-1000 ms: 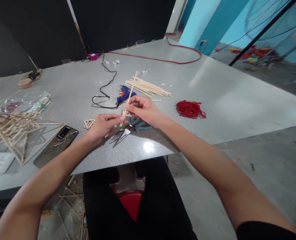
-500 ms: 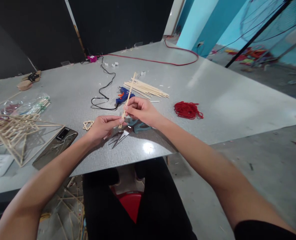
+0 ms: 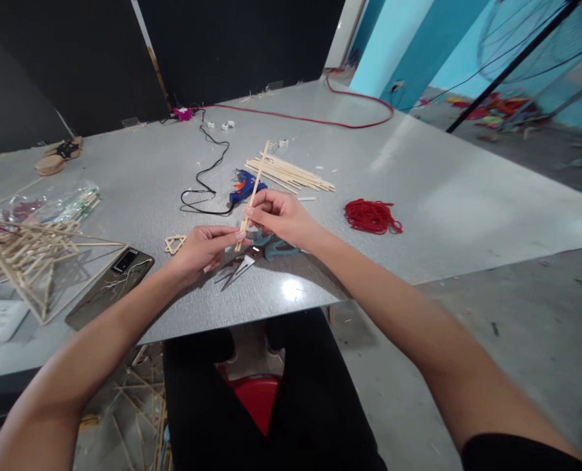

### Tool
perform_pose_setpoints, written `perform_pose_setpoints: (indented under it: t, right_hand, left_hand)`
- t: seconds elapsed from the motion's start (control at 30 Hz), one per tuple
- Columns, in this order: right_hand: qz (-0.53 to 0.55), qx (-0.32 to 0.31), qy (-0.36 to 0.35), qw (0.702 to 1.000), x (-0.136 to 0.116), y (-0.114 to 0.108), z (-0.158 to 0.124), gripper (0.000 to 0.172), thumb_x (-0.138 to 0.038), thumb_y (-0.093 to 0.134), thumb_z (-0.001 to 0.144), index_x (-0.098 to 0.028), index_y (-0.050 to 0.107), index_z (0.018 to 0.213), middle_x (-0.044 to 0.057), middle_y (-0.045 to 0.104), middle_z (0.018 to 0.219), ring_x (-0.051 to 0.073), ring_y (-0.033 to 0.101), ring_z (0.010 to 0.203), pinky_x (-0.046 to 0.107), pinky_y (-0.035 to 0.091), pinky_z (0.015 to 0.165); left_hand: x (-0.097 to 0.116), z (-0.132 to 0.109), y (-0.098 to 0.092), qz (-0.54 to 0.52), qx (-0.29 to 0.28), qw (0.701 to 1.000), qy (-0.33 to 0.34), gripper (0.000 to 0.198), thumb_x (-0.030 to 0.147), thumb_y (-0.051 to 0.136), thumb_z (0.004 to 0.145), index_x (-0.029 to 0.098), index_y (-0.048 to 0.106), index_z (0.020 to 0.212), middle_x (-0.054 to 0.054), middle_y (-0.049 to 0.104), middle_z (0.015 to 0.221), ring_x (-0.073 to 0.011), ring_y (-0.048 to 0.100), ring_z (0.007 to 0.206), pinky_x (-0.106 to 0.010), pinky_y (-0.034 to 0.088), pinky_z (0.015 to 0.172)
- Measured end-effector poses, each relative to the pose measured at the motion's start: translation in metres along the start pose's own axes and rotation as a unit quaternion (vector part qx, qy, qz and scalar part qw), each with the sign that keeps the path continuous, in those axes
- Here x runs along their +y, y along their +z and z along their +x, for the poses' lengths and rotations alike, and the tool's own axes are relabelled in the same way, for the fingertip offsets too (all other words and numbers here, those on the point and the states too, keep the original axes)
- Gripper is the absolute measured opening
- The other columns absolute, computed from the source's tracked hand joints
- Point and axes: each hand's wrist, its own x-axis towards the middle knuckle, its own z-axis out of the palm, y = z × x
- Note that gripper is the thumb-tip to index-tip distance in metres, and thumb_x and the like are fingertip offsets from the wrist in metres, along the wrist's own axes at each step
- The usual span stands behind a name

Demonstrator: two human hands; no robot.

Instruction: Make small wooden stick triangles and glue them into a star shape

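Observation:
Thin wooden sticks [image 3: 260,171], lying side by side, are held upright at a slant between my two hands. My left hand [image 3: 206,250] pinches their lower end between thumb and fingers. Higher up, my right hand [image 3: 278,212] grips the same sticks with closed fingertips. Open scissors [image 3: 239,271] with grey-blue handles lie on the table just under my hands. Behind the sticks rests a blue glue gun [image 3: 243,186] with an orange trigger. A small star-like shape of short sticks [image 3: 175,244] lies left of my left hand.
Loose sticks [image 3: 295,175] lie in a pile beyond my right hand. Red yarn [image 3: 373,216] sits to the right. A large stick frame [image 3: 40,261] and a dark box [image 3: 107,288] stand left. The black cord [image 3: 206,171] runs back to a pink plug [image 3: 183,114].
Both hands keep their hold on the sticks and have hardly moved. The whole view has shifted very slightly.

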Motion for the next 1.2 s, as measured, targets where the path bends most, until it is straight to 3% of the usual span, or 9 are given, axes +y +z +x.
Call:
perform_pose_setpoints:
  t: [0.7, 1.2]
  right_hand:
    - [-0.015, -0.007, 0.008, 1.000, 0.0013, 0.0002, -0.0005, 0.049, -0.061, 0.087, 0.081, -0.022, 0.058, 0.089, -0.002, 0.066, 0.072, 0.007, 0.042, 0.050, 0.024, 0.031, 0.043]
    - [-0.020, -0.001, 0.004, 1.000, 0.0002, 0.0016, -0.0008, 0.053, -0.064, 0.088, 0.078, -0.022, 0.058, 0.087, -0.002, 0.066, 0.070, 0.006, 0.042, 0.050, 0.024, 0.029, 0.044]
  left_hand:
    - [0.0002, 0.0013, -0.0039, -0.023, -0.043, 0.999, -0.017, 0.031, 0.046, 0.089, 0.080, 0.018, 0.087, 0.092, -0.015, 0.083, 0.108, 0.0020, 0.029, 0.037, -0.024, 0.017, 0.039]
    - [-0.0017, 0.0026, -0.0062, -0.012, -0.050, 0.998, -0.025, 0.033, 0.048, 0.088, 0.082, 0.019, 0.087, 0.095, -0.009, 0.077, 0.077, 0.0002, 0.026, 0.037, -0.025, 0.015, 0.041]
